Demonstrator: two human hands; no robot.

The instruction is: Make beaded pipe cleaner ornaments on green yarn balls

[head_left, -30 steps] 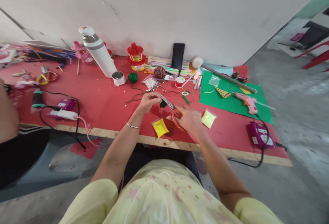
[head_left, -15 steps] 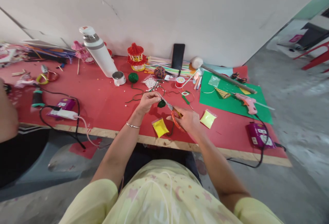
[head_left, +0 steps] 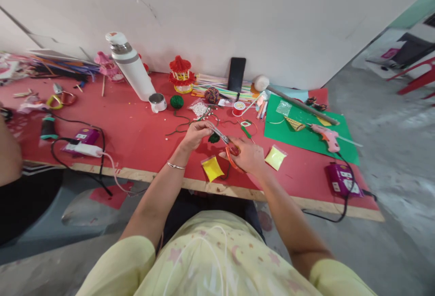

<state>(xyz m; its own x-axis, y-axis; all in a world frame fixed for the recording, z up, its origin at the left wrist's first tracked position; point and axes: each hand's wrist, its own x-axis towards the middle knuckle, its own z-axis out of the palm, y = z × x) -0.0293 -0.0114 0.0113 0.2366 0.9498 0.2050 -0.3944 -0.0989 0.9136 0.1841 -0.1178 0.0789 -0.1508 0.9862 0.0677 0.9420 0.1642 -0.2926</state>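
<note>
My right hand [head_left: 247,154] is wrapped round the handles of a pair of scissors [head_left: 224,138]. Orange shows on one handle, and the blades point up and left, close to the fingertips of my left hand [head_left: 197,133]. That left hand is pinched at a small dark green yarn bundle [head_left: 214,138], which shows just below the fingertips and beside the blades. How the yarn is gripped is too small to make out. On the red tabletop [head_left: 136,137] below the hands lies a bright yellow packet [head_left: 212,169]; a paler yellow packet [head_left: 275,157] lies right of my right hand.
A white flask [head_left: 132,69], a steel cup [head_left: 157,102], a green yarn ball [head_left: 176,102], pearl beads [head_left: 199,109] and a phone [head_left: 236,75] stand or lie farther back. To the right are green sheet [head_left: 316,137] and a pink glue gun [head_left: 326,136]. Another person's arm [head_left: 8,151] shows at left.
The scissors' blades have closed together, and the fingers of my right hand have drawn in on the handles. My left hand stays nearly in place.
</note>
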